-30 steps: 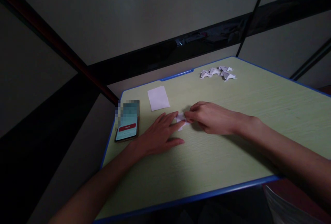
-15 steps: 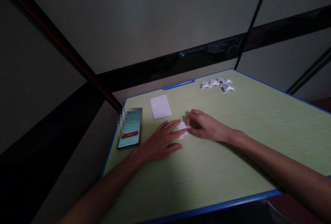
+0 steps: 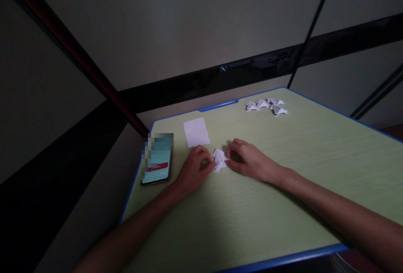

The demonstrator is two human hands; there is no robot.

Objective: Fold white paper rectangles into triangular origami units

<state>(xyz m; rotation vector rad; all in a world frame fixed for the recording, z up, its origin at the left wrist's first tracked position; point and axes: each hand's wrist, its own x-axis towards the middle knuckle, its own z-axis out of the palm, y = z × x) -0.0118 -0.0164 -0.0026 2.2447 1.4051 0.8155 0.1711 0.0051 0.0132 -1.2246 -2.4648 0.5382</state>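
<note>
A small white origami frog [image 3: 219, 158] lies on the table between my two hands, its pointed end facing away from me. My left hand [image 3: 195, 169] is curled at its left edge, thumb and forefinger closing on the paper. From the other side, my right hand [image 3: 247, 159] has its thumb and bent fingers at the right edge. The fingertips partly cover both sides of the frog.
Several folded paper frogs [image 3: 277, 109] sit together near the table's far edge. A white paper sheet [image 3: 196, 132] lies beyond my left hand. To the left rests a phone [image 3: 157, 159] with a lit screen. The pale green table [image 3: 302, 147] has a blue rim, with wall panels behind.
My left hand has gone from lying flat with fingers stretched over the paper to curled at its left edge, uncovering the frog. My right hand has stayed almost in place.
</note>
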